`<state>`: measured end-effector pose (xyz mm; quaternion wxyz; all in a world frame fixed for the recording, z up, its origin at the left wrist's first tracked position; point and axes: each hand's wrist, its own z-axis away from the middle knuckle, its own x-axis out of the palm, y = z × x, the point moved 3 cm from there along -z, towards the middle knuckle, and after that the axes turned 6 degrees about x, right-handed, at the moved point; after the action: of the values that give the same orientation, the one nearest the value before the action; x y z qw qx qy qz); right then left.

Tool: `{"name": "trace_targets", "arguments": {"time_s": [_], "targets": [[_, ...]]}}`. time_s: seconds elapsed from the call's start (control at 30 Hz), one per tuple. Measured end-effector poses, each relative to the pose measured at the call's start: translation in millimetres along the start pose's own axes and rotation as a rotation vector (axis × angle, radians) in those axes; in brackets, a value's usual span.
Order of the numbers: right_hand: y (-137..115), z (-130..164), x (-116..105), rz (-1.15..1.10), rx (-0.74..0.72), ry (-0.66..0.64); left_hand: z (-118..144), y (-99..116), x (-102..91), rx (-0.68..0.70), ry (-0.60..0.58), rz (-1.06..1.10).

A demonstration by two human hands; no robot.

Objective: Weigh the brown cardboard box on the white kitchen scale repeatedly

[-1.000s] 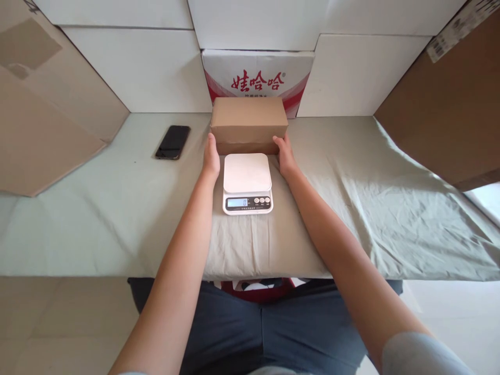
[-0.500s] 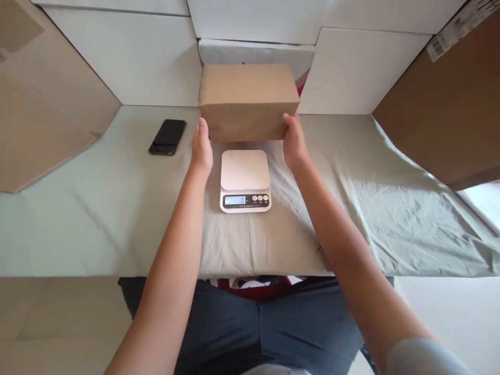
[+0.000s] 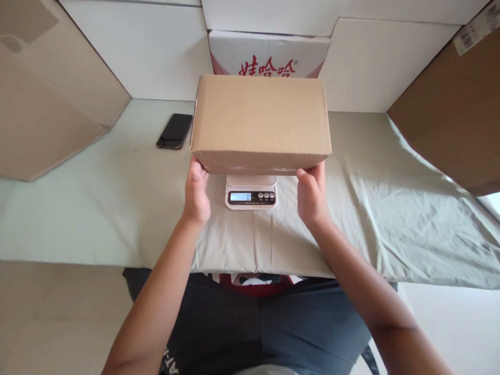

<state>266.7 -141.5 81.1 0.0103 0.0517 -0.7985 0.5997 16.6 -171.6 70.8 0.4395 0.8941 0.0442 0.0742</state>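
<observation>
- Left hand and right hand grasp the cardboard box at its near bottom corners.
- Box held aloft between them — over the scale.
- Phone lies beyond the left hand.

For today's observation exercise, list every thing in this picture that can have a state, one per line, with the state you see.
Cardboard box: closed, held in the air over the scale.
Left hand: grip on the box's lower left corner.
Right hand: grip on the box's lower right corner.
Kitchen scale: switched on, display reads 0, platform mostly hidden behind the box.
Phone: flat on the table, screen dark.
Cloth: spread over the table, wrinkled.
</observation>
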Motion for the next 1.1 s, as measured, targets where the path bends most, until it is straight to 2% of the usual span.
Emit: {"name": "trace_targets", "arguments": {"time_s": [0.23,0.43,0.63,1.1], "targets": [[12,6,4,0.022,0.017,-0.022,13,-4,1.3,0.002,0.075,-0.028],[13,6,6,0.017,0.057,-0.063,11,-11,-0.6,-0.049,0.083,-0.03],[12,3,7,-0.002,0.035,-0.077,11,-19,-1.0,-0.113,0.091,-0.02],[10,0,4,0.036,0.057,-0.049,10,-20,0.3,-0.126,0.08,-0.009]]}}
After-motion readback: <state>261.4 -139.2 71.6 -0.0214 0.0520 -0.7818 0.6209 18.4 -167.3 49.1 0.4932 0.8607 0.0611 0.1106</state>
